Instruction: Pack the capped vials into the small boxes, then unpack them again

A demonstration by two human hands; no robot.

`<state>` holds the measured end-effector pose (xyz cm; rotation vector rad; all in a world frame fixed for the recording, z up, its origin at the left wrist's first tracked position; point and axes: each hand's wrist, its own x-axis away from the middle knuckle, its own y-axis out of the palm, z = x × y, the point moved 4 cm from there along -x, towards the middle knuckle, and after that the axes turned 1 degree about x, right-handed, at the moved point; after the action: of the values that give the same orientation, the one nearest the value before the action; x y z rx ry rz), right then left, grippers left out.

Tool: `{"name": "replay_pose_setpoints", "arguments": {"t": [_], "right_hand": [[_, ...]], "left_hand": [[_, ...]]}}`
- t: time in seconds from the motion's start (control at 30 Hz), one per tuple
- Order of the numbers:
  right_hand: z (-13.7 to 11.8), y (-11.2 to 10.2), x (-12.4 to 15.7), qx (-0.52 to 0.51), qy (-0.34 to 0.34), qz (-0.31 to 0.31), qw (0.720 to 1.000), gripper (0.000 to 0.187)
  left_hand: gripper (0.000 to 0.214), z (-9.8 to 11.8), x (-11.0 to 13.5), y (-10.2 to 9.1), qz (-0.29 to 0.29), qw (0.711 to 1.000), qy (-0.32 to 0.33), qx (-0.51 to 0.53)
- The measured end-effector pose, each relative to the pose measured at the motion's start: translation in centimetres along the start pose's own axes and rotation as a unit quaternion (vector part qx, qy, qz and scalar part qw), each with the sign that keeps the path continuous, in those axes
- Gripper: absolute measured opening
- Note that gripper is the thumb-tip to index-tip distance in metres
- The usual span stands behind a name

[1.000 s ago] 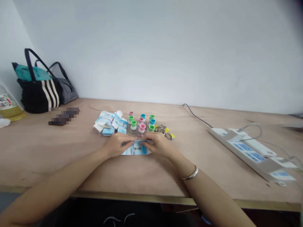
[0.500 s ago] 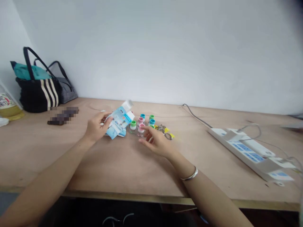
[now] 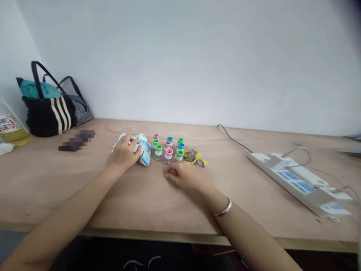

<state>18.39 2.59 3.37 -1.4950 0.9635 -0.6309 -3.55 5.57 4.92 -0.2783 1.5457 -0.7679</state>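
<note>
My left hand [image 3: 125, 151] rests on a pile of flattened blue-and-white paper boxes [image 3: 144, 149] on the wooden table [image 3: 152, 195], fingers curled over the top one. My right hand [image 3: 182, 175] lies knuckles-up on the table just in front of a cluster of small bottles with pink, green and blue caps [image 3: 168, 146]; its fingers are loosely curled and nothing shows in them. A silver bangle [image 3: 224, 209] sits on my right wrist. Some keyrings with yellow tags [image 3: 194, 157] lie to the right of the bottles.
A black striped tote bag [image 3: 47, 109] and a grey bag [image 3: 80, 107] stand at the back left against the wall, with a yellow drink bottle [image 3: 9, 128] at the left edge. A white power strip [image 3: 299, 180] with cables lies at the right.
My left hand carried the flattened box from the table centre to the pile at the left and set it down. My right hand let go of it and lowered onto the table.
</note>
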Motion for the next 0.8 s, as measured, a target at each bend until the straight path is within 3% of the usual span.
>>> {"name": "replay_pose_setpoints", "arguments": {"t": [0.07,0.13,0.2,0.3,0.47,0.8], "right_hand": [[0.4,-0.1,0.1,0.012,0.019,0.002,1.0,0.023],[0.6,-0.1,0.2,0.025,0.021,0.006,0.999,0.032],[0.6,0.1,0.2,0.034,0.003,0.007,0.999,0.039],[0.4,0.6,0.1,0.042,-0.032,0.002,0.999,0.039],[0.0,1.7,0.2,0.069,-0.027,-0.007,0.997,0.042],[0.9,3.4,-1.9,0.083,0.007,0.006,0.997,0.05]], "left_hand": [[0.018,2.0,0.6,-0.4,-0.027,0.993,0.107,0.048],[0.019,4.5,1.8,-0.3,-0.106,0.966,0.21,0.107],[0.025,6.6,3.3,0.1,-0.188,0.933,0.269,0.143],[0.044,8.0,5.1,1.2,-0.272,0.92,0.222,0.173],[0.075,7.8,6.6,2.7,-0.383,0.895,0.116,0.194],[0.092,8.0,5.2,4.2,-0.428,0.884,0.061,0.181]]}}
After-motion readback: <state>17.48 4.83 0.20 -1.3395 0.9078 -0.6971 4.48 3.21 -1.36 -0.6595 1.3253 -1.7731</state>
